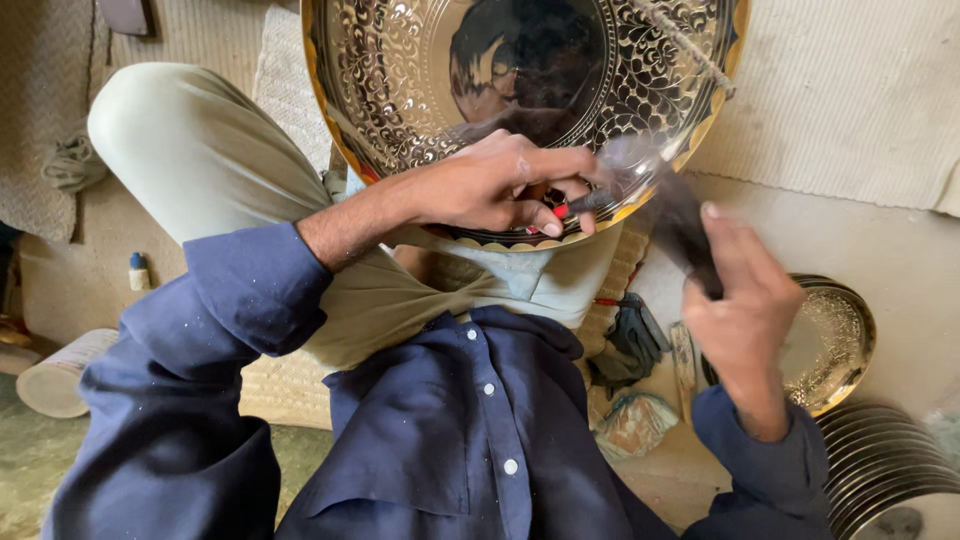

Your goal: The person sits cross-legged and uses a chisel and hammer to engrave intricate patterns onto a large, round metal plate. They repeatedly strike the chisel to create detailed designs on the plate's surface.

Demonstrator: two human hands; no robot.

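Brass engraved tray (420,70) propped on lap, left hand (490,185) pinching small chisel (585,203), right hand (745,300) gripping blurred hammer (680,225).

Bare concrete floor (900,250), dusty and pale, under soft daylight. Woven mats (850,90) cover its far part. A stack of plain metal plates (885,470) stands at the right edge; a small bottle (138,271) stands left.

big engraved tray (400,70): blocks ahead | right of tray: bare floor open | below-right: small tray (835,345), plate stack (885,470) crowd floor
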